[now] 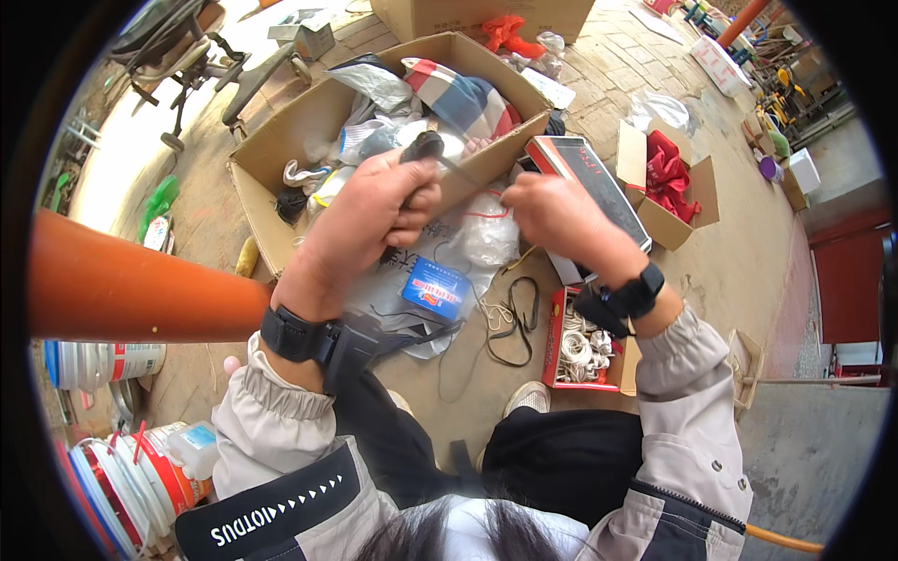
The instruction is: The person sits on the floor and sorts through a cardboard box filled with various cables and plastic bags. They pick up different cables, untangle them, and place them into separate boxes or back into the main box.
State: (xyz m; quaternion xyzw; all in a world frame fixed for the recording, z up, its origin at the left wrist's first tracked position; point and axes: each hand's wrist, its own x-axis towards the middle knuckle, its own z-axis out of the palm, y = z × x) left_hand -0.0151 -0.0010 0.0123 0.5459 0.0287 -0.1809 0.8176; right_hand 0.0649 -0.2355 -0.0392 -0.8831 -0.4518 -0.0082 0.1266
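My left hand (pixel 393 200) is closed around a small black bundle (pixel 423 146) that looks like a wound strap or cord. A dark strip (pixel 459 170) runs from the bundle toward my right hand (pixel 561 214), whose fingers are pinched at its end; the exact grip is blurred. Both hands are raised over the near edge of a large cardboard box (pixel 484 172), filled with cloth, plastic bags and gloves. Below them sit a clear plastic bag with a red tie (pixel 489 235) and a blue printed box (pixel 436 289) on a plastic sheet.
A red box of white cord coils (pixel 586 350) and a loose black strap (pixel 515 329) lie near my feet. Right of the hands are a long black box (pixel 596 189) and a carton with red cloth (pixel 670 175). An orange pole (pixel 147 277) stands left, beside buckets (pixel 133 470).
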